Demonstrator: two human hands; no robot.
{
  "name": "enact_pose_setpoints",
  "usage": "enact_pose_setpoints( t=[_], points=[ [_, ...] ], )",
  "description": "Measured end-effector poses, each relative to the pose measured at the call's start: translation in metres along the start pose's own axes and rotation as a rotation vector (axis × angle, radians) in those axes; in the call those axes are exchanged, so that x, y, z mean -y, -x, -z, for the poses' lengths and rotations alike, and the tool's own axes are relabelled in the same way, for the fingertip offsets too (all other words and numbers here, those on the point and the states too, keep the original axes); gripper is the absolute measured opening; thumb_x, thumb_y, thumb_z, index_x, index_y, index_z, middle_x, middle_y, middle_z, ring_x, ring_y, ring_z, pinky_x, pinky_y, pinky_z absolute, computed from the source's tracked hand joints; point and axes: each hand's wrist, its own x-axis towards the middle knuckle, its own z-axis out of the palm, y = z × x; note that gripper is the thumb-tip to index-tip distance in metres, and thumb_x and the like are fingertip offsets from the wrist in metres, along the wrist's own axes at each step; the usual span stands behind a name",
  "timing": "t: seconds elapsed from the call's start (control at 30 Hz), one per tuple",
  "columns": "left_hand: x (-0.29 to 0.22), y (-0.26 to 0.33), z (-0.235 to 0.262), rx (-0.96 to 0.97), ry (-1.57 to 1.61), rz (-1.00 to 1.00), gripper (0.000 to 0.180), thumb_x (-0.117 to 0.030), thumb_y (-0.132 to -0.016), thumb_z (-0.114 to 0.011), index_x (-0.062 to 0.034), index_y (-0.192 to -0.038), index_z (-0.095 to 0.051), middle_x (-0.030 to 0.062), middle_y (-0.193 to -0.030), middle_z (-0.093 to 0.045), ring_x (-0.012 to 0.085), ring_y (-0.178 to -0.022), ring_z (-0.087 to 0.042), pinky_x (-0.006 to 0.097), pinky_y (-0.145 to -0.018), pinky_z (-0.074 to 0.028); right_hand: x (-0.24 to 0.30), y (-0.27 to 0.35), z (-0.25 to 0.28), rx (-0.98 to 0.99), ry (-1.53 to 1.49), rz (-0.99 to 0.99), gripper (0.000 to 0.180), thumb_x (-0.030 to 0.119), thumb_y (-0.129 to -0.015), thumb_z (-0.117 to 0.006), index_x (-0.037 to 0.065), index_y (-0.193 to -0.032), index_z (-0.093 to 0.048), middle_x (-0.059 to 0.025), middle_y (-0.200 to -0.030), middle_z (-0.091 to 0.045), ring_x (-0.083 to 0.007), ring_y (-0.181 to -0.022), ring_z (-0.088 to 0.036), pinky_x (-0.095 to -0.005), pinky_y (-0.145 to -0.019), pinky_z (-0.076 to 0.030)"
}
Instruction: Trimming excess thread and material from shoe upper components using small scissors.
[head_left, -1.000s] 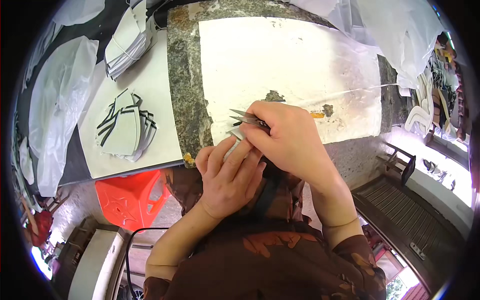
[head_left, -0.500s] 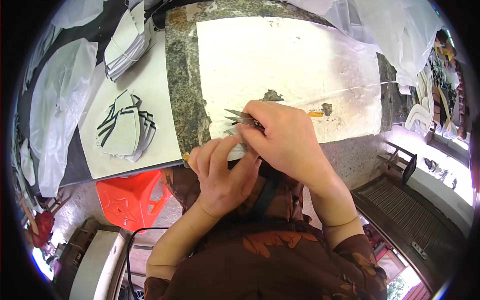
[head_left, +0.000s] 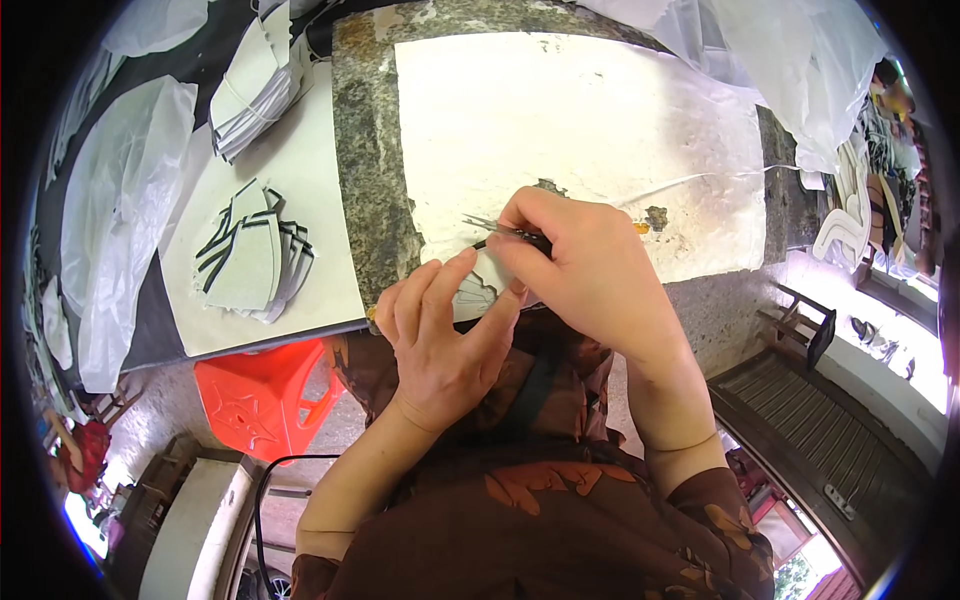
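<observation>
My right hand (head_left: 590, 262) is closed round a small pair of scissors (head_left: 484, 222), whose pointed blades stick out to the left past my fingers. Its fingertips and thumb meet at the dark upper edge of a pale grey-white cut piece (head_left: 476, 287). My left hand (head_left: 438, 330) holds that piece between thumb and fingers at the table's front edge. Part of the piece is hidden under my fingers. At the left, a loose pile of similar pieces with black edging (head_left: 250, 255) lies on a cream sheet (head_left: 325, 230).
A tied bundle of pale pieces (head_left: 250, 100) lies behind the pile. White sheeting (head_left: 560, 110) covers the stone slab (head_left: 375, 190), and a thin white strip (head_left: 690, 180) crosses it. Clear plastic bags (head_left: 125, 220) lie at left. A red stool (head_left: 255, 400) stands below the table.
My right hand has shifted slightly right and the scissors' blades have turned. The left hand's fingers have spread a little, so more of the pale piece shows.
</observation>
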Motion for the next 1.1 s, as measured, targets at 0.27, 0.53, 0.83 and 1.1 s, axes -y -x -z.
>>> enact_pose_setpoints(
  t=[0.27, 0.53, 0.83, 1.1],
  points=[
    [0.000, 0.001, -0.003, -0.004, 0.006, 0.023, 0.036, -0.022, -0.084, -0.076, -0.0300, -0.119, -0.077, 0.0109, -0.139, -0.059, 0.0314, -0.123, -0.053, 0.047, -0.103, -0.035, 0.001, 0.002, 0.007, -0.031, 0.155, 0.006, 0.018, 0.021, -0.092, -0.067, 0.004, -0.091, -0.068, -0.0105, -0.070, -0.070, -0.0282, -0.064, -0.069, -0.0368, -0.061, -0.052],
    [-0.003, -0.001, -0.002, -0.003, 0.013, 0.041, 0.038, -0.020, -0.084, -0.076, -0.0305, -0.121, -0.075, 0.0092, -0.136, -0.060, 0.0313, -0.122, -0.053, 0.047, -0.102, -0.035, -0.003, 0.004, 0.005, -0.079, 0.239, 0.007, 0.019, 0.024, -0.092, -0.067, 0.005, -0.089, -0.067, -0.0127, -0.070, -0.068, -0.0346, -0.066, -0.068, -0.0433, -0.062, -0.051],
    [-0.007, -0.007, 0.003, 0.034, 0.017, 0.054, 0.033, -0.023, -0.086, -0.080, -0.0226, -0.118, -0.077, 0.0116, -0.135, -0.060, 0.0345, -0.122, -0.053, 0.046, -0.104, -0.035, -0.006, 0.011, 0.012, -0.112, 0.293, -0.054, 0.019, 0.025, -0.092, -0.068, 0.006, -0.090, -0.066, -0.0158, -0.071, -0.066, -0.0390, -0.068, -0.066, -0.0464, -0.062, -0.050],
    [-0.008, -0.011, -0.002, -0.009, 0.056, 0.087, 0.028, -0.026, -0.089, -0.077, -0.0257, -0.117, -0.074, 0.0086, -0.129, -0.060, 0.0329, -0.119, -0.054, 0.048, -0.100, -0.035, -0.020, 0.013, 0.011, -0.098, 0.161, 0.019, 0.018, 0.021, -0.093, -0.070, 0.004, -0.092, -0.064, -0.0169, -0.074, -0.065, -0.0358, -0.068, -0.064, -0.0419, -0.062, -0.049]
  ],
)
